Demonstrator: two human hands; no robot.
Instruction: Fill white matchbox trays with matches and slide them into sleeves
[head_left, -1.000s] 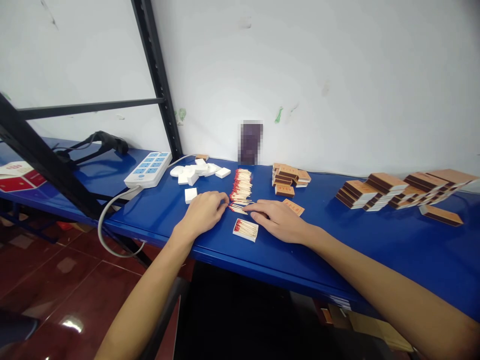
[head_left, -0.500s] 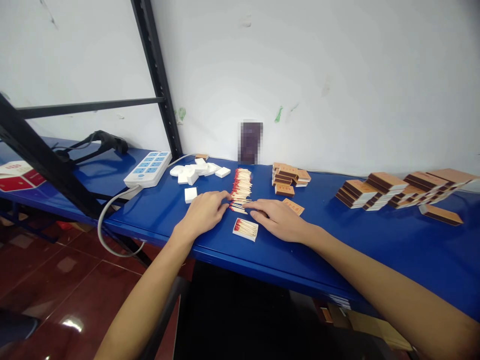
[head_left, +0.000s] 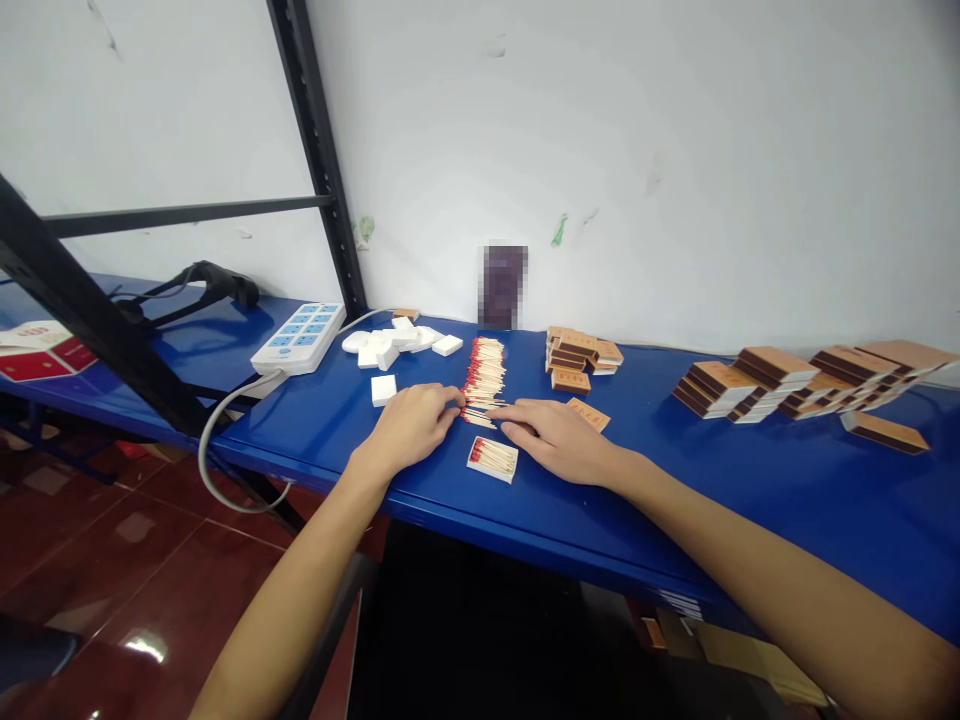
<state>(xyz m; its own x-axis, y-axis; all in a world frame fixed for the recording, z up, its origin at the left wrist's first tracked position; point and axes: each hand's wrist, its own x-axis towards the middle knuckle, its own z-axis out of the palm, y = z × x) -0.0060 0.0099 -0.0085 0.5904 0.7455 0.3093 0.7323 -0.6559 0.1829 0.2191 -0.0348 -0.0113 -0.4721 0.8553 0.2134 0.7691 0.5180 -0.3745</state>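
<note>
A column of loose matches (head_left: pixel 486 372) with red heads to the left lies on the blue table. At its near end, my left hand (head_left: pixel 415 425) touches the red heads with its fingertips, index finger and thumb slightly apart. From the other side my right hand (head_left: pixel 559 438) reaches the bare ends, index finger stretched out and thumb apart below it. A few matches span the gap between both hands. Just below them sits a white matchbox tray (head_left: pixel 491 476) with red-headed matches inside. An orange matchbox sleeve (head_left: pixel 589 415) lies flat beside my right hand, partly hidden.
White trays (head_left: pixel 386 350) are heaped at the back left, with a single white tray (head_left: pixel 383 389) by my left hand. Orange matchboxes (head_left: pixel 574 352) stand behind my right hand; further stacks (head_left: pixel 776 368) are at right. A power strip (head_left: pixel 300 338) lies near the black shelf post (head_left: pixel 319 150).
The view has shifted very slightly. Both hands stay at the near end of the match column, with no clear movement of the matches or the tray.
</note>
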